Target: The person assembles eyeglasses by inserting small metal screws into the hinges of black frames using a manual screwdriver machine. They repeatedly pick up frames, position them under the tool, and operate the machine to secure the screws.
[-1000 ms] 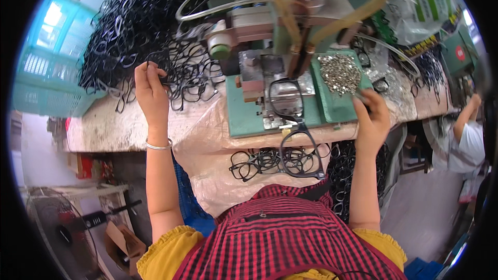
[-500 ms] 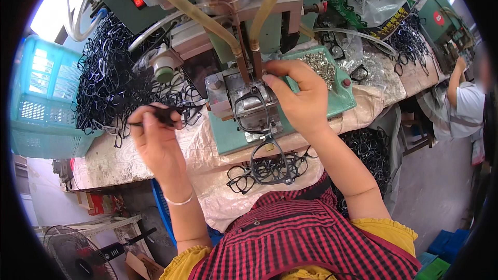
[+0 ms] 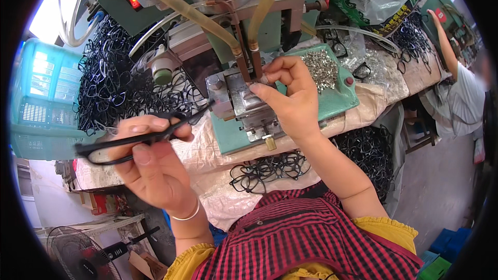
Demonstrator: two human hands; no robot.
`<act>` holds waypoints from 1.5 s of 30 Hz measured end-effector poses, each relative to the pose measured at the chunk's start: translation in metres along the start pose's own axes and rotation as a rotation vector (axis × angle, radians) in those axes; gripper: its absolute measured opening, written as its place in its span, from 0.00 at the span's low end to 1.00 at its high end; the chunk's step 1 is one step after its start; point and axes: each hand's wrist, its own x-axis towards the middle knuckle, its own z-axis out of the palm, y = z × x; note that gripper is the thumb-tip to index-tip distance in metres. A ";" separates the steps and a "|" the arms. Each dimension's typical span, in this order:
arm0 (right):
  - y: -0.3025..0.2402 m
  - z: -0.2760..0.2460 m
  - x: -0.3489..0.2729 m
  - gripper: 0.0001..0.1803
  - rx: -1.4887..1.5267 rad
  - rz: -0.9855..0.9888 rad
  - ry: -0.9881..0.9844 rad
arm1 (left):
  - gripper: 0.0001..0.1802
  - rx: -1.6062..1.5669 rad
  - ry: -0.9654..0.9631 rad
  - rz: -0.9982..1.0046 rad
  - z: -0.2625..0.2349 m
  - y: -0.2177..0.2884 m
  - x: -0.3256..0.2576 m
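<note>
A: State the condition of each grip.
B: Left hand (image 3: 155, 167): grip clamped on a black eyeglass frame (image 3: 113, 143), thumb against fingers. The frame is held in the air, left of the fixture (image 3: 245, 98). Right hand (image 3: 296, 101): thumb and fingertips are drawn in at the fixture, beside the copper electrodes (image 3: 257, 63). Whether that grip is clamped on a part, I cannot tell; the contact point is too small to resolve.

A: What has changed?
B: Half a second ago a frame lay across the fixture, its front hanging toward the apron (image 3: 290, 233). It no longer lies there. The left hand has come up and its frame now shows plainly. Whether the two frames are the same one cannot be determined. The right hand has stayed at the electrodes.

A: Significance for the work?
B: In my judgement, the station is between pieces: one frame in hand, none seated.

A: Give the count, working outward.
B: Held frame: one. Fixture: one. Electrodes: two. Rubber hoses (image 3: 189, 15): two. Green tray (image 3: 338, 98): one, carrying small metal pieces (image 3: 320, 70) too numerous to count. Heaps of frames: four, namely a large heap (image 3: 106, 80) at left on the bench (image 3: 96, 177), a front heap (image 3: 270, 171), a lower-right heap (image 3: 368, 150) and a far-right heap (image 3: 414, 40). Individual frames overlap and cannot be counted. Fan (image 3: 83, 251): one. Co-worker (image 3: 459, 96): one.
</note>
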 end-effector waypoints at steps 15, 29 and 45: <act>-0.038 -0.026 -0.019 0.25 -0.190 0.031 -0.151 | 0.03 0.552 -0.299 0.150 0.008 -0.018 0.000; 0.016 -0.142 -0.005 0.08 -1.013 -0.066 -0.075 | 0.11 0.618 -0.583 0.225 0.026 -0.037 -0.019; 0.046 -0.141 -0.037 0.09 -0.943 -0.116 0.122 | 0.12 1.157 0.146 0.073 -0.061 0.004 -0.066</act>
